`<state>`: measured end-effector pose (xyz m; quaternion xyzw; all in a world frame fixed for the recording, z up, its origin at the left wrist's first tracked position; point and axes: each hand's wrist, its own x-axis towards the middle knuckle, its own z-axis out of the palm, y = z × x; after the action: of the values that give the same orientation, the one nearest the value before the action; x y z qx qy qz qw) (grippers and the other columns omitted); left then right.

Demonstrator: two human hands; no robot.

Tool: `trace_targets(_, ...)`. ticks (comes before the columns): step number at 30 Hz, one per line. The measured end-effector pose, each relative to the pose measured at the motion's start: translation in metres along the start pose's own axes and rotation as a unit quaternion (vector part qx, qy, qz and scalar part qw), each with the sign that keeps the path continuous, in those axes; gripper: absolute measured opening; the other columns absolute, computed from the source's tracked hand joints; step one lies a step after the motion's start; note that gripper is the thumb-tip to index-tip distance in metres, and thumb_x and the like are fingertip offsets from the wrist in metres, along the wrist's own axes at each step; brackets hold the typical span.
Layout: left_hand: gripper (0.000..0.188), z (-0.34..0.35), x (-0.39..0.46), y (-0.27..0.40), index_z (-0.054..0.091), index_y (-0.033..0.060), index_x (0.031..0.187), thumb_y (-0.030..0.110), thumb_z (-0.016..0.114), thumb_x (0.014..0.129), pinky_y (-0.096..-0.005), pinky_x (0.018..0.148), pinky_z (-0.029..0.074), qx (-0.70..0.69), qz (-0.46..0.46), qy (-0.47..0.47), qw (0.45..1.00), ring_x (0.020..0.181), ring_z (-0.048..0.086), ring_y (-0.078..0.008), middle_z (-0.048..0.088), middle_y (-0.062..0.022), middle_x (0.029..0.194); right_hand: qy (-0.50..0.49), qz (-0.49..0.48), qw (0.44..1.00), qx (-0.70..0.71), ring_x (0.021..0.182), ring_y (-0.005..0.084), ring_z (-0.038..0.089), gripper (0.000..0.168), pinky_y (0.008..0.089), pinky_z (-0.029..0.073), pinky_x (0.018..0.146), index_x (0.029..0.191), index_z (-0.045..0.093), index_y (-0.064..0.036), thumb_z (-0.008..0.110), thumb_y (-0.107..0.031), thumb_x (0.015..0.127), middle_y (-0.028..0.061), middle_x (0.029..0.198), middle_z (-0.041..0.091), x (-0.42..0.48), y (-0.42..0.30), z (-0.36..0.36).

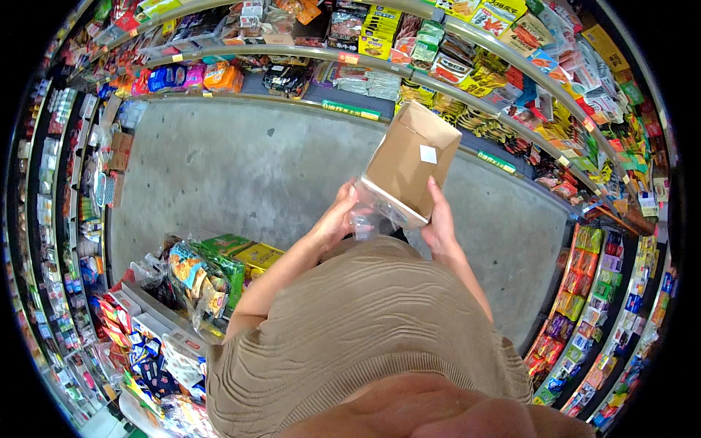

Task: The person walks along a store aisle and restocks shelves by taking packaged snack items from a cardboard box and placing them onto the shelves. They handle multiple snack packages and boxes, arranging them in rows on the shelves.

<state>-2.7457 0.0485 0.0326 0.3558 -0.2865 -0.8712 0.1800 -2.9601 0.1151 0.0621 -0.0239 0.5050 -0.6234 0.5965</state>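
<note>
An open-topped cardboard box (402,169) is held tilted in front of my body, its brown inside facing up towards me. On its inner bottom sits a small white paper square (428,154). My right hand (440,219) grips the near right side, with the thumb over the rim. Crumpled clear plastic (364,219) is in my left hand (338,213), beside the box's near left corner. Whether those left fingers also touch the box, I cannot tell.
Shelves of packaged snacks (378,33) curve across the far side. More stocked shelves stand at left (49,219) and right (580,306). Bagged goods and cartons (219,268) are piled by my left elbow, beside a bin of small packets (156,356). Grey concrete floor (230,164) lies below.
</note>
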Motion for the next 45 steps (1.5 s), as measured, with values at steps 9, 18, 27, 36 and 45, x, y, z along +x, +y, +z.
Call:
trace_targets(9,0.111,0.018,0.005,-0.011,-0.012,0.0128,0.145,0.045,0.073,0.081,-0.0561,0.099,0.038,-0.093,0.028,0.123,0.988,0.136,0.026,-0.0302,0.021,-0.0150,0.147,-0.018,-0.002,0.993,-0.117,0.128,0.0264,0.041,0.064,0.0426,0.038,0.103,0.144,0.025,-0.009,0.055,-0.034,0.094,0.0104,0.141,0.040,-0.011,0.024,0.009)
trace_targets(18,0.054,0.010,0.018,-0.006,0.037,0.0079,0.133,0.021,0.067,0.089,-0.0324,0.082,0.046,0.080,0.071,0.074,0.992,0.103,0.053,-0.0150,0.055,-0.0074,0.120,-0.005,-0.006,1.000,-0.009,0.128,0.0243,0.042,0.063,0.0415,0.035,0.104,0.142,0.032,-0.007,0.053,-0.042,0.094,0.0110,0.140,0.043,-0.015,0.011,0.001)
trace_targets(27,0.011,0.010,0.012,0.022,0.056,0.0068,0.099,0.009,0.062,0.090,-0.0210,0.056,0.044,0.134,0.169,0.127,0.968,0.063,0.052,-0.0057,0.058,0.0019,0.078,0.117,-0.169,0.967,-0.153,0.116,0.0237,0.050,0.064,0.0380,0.042,0.095,0.135,0.032,-0.003,0.066,-0.026,0.087,0.0147,0.128,0.049,-0.013,0.016,-0.031)
trace_targets(36,0.037,0.051,0.048,0.001,0.061,-0.0013,0.111,0.020,0.069,0.082,-0.0391,0.079,0.052,0.684,-0.015,-0.145,0.715,0.086,0.068,-0.0304,0.068,-0.0205,0.097,0.070,-0.208,0.908,-0.357,0.122,0.0349,0.047,0.101,0.0380,0.039,0.102,0.143,0.022,0.010,0.074,-0.046,0.076,0.0312,0.131,0.044,-0.019,0.035,-0.041)
trace_targets(45,0.033,0.135,0.040,-0.005,0.059,0.0035,0.108,0.011,0.070,0.077,-0.0454,0.086,0.047,0.764,0.242,-0.066,0.594,0.103,0.056,-0.0399,0.062,-0.0191,0.098,0.115,-0.163,0.956,-0.216,0.110,0.0271,0.055,0.086,0.0359,0.044,0.093,0.139,0.031,0.006,0.071,-0.043,0.081,0.0216,0.123,0.054,-0.041,-0.004,-0.087)
